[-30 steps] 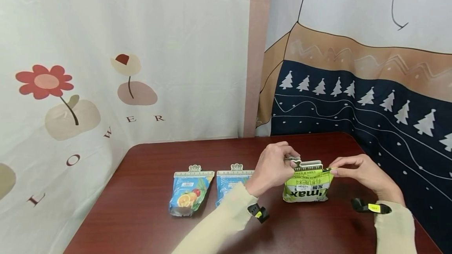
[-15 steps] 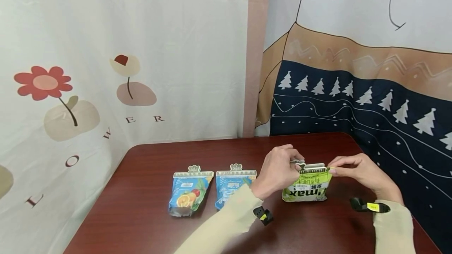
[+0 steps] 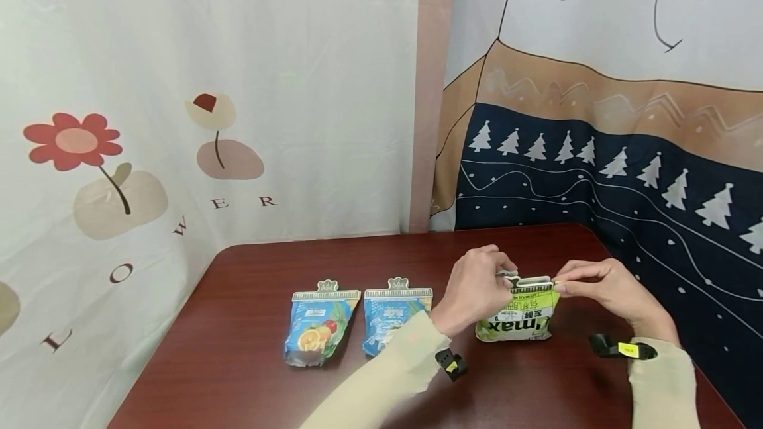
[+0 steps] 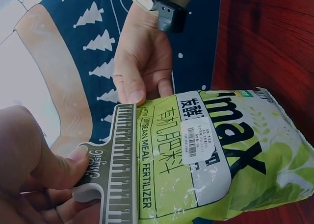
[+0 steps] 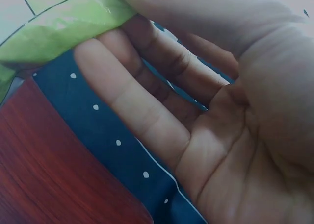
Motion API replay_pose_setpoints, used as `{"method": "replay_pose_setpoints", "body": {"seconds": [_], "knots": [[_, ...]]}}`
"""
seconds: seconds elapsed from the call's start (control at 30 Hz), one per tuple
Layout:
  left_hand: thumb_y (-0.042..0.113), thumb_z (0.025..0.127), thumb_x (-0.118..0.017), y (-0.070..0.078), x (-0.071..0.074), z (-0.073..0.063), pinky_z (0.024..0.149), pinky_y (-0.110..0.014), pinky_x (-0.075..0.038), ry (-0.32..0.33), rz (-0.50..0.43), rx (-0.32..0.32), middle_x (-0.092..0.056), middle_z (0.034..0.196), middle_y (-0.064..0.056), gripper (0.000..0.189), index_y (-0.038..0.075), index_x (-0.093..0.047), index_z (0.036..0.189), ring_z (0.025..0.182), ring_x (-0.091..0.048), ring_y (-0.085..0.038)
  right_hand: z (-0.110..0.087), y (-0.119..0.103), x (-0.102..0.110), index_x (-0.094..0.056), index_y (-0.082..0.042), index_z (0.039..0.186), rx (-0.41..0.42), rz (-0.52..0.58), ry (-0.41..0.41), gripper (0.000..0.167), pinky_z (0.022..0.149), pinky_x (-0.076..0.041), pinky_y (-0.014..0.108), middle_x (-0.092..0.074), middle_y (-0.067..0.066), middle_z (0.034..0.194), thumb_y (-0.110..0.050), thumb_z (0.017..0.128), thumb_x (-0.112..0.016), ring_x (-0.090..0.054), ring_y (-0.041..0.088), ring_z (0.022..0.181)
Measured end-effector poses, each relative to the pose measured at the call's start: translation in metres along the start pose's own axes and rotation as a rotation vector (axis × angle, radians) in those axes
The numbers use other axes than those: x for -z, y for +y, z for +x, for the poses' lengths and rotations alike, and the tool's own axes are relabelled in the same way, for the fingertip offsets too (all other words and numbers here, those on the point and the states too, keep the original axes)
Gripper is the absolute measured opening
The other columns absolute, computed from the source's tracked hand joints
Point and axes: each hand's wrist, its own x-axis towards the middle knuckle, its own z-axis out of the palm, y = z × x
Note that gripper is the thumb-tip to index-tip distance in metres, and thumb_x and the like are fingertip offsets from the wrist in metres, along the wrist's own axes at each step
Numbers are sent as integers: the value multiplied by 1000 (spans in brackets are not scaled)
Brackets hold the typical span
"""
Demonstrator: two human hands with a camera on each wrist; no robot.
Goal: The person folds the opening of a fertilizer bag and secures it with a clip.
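A green bag of soybean meal fertilizer (image 3: pixel 520 324) stands upright on the table. My left hand (image 3: pixel 475 288) pinches the handles of a ruler-marked bag clip (image 4: pixel 120 165), thumb on the dark tab. The clip's long jaw lies across the top of the bag, beside the printed text. My right hand (image 3: pixel 605 288) pinches the bag's upper right corner between thumb and forefinger. In the right wrist view, the other fingers (image 5: pixel 142 106) extend below the green film. Part of the bag's left side is hidden behind my left hand in the head view.
On the left, a blue pouch (image 3: pixel 318 330) lies topped by a similar clip (image 3: pixel 328 288). A second blue pouch (image 3: pixel 384 323) with its own clip (image 3: pixel 398 286) lies beside it, partly behind my left sleeve (image 3: pixel 387 376). Printed curtains (image 3: pixel 334 118) hang behind the brown table (image 3: pixel 238 349).
My left hand has shifted to the right with the clip along the bag's top, toward my right hand. The right hand keeps its pinch on the corner, almost still.
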Motion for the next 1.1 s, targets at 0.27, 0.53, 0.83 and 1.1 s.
{"method": "replay_pose_setpoints", "body": {"seconds": [0.27, 0.53, 0.83, 1.1], "knots": [[13, 83, -79, 6, -5, 3, 63, -11, -43, -5, 27, 9, -68, 89, 12, 15, 19, -81, 96, 76, -57, 2, -3, 0, 4, -78, 3, 108, 5, -13, -11, 18, 78, -60, 30, -77, -3, 103, -7, 94, -73, -68, 12, 93], [16, 82, -81, 11, -11, 4, 64, -11, -44, -15, 34, 25, -67, 89, 14, 15, 20, -81, 96, 77, -56, 4, -5, 0, 7, -76, 3, 113, -6, -1, -16, 22, 79, -62, 31, -78, -4, 106, -8, 94, -73, -70, 13, 92], [18, 81, -82, 13, -16, 6, 62, -9, -43, 3, 72, -1, -68, 90, 13, 17, 21, -81, 98, 77, -59, 3, -6, 2, 8, -72, 6, 114, 95, 72, -80, 20, 78, -63, 31, -77, -6, 107, 3, 95, -66, -73, 18, 87], [19, 83, -81, 11, -19, 4, 62, -9, -42, -17, 62, -36, -67, 92, 12, 19, 20, -80, 102, 75, -57, 4, -4, 2, 6, -72, 2, 115, 34, 50, -92, 21, 79, -62, 33, -76, -5, 109, -4, 95, -70, -72, 18, 91]]}}
